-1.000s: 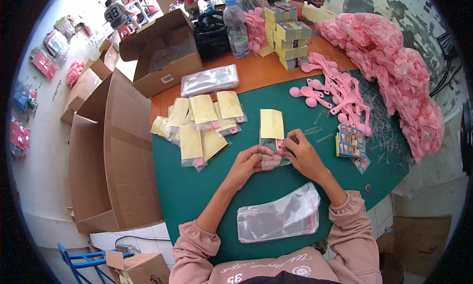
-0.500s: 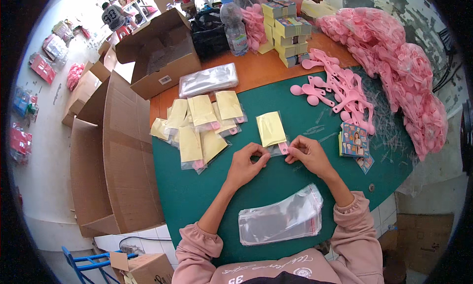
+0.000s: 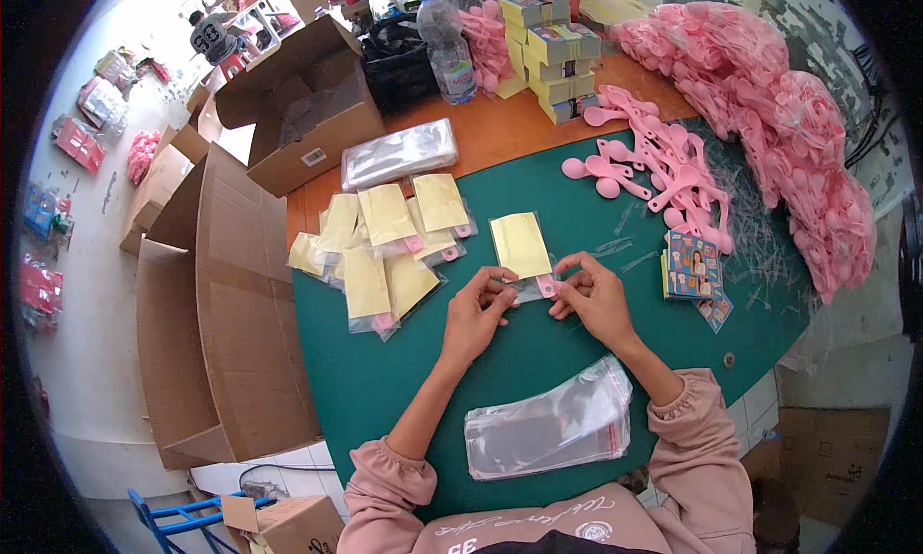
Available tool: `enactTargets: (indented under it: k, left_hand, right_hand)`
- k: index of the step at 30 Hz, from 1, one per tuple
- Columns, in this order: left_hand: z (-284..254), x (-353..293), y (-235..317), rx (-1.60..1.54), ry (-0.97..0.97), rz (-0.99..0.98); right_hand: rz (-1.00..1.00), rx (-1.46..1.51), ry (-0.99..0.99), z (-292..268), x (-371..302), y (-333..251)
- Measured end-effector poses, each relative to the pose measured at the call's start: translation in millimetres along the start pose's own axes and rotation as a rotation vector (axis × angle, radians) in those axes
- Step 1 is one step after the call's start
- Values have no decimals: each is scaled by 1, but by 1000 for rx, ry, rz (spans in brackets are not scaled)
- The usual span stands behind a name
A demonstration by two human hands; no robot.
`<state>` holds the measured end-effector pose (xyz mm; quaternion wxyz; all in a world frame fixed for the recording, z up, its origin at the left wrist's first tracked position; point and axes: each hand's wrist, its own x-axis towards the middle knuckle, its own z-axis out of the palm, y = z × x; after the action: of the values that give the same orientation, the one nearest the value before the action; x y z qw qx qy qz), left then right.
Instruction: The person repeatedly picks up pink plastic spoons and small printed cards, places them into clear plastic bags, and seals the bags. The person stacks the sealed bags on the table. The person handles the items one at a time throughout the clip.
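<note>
In the middle of the green table top lies a clear plastic bag (image 3: 535, 291) with a yellow card (image 3: 519, 245) and a pink spoon (image 3: 546, 285) inside, the spoon's handle end showing below the card. My left hand (image 3: 478, 311) pinches the bag's near left corner. At the near right corner, beside the spoon's handle, my right hand (image 3: 596, 304) closes finger and thumb on the bag's edge. Closer to my body is a stack of flat clear bags (image 3: 548, 424). To the left sits a pile of filled bags (image 3: 385, 232) with yellow cards and pink handles.
Loose pink spoons (image 3: 663, 169) spread at the far right, before a big bag of spoons (image 3: 769, 121). Small printed cards (image 3: 692, 267) sit right of my hands. Card bundles (image 3: 562, 59), a water bottle (image 3: 446, 49) and a wrapped bag pack (image 3: 400, 155) stand behind; cardboard boxes (image 3: 255, 314) line the left.
Both hands stay at the bag's near edge while their fingers shift; the left fingers now curl over the corner. The whole view has tilted slightly.
</note>
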<state>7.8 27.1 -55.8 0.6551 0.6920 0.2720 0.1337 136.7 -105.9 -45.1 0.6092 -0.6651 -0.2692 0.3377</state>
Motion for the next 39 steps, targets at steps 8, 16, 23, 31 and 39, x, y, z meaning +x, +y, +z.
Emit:
enactTargets:
  k: [8,16,23,31,39]
  left_hand:
    - [-2,-3,7,87,-73,35]
    - [-75,0,47,325,266,244]
    - [-127,-18,56,892,553,421]
    - [-19,-30,68,549,-275,282]
    - [37,-43,33,607,-664,253]
  right_hand:
    - [9,-251,-16,-2,-3,-2]
    - [-39,-386,-691,-62,0,-29]
    - [-573,-1054,514,-92,42,-13]
    - [-56,-1533,494,-124,83,-66]
    - [-155,-1570,355,-107,117,-32]
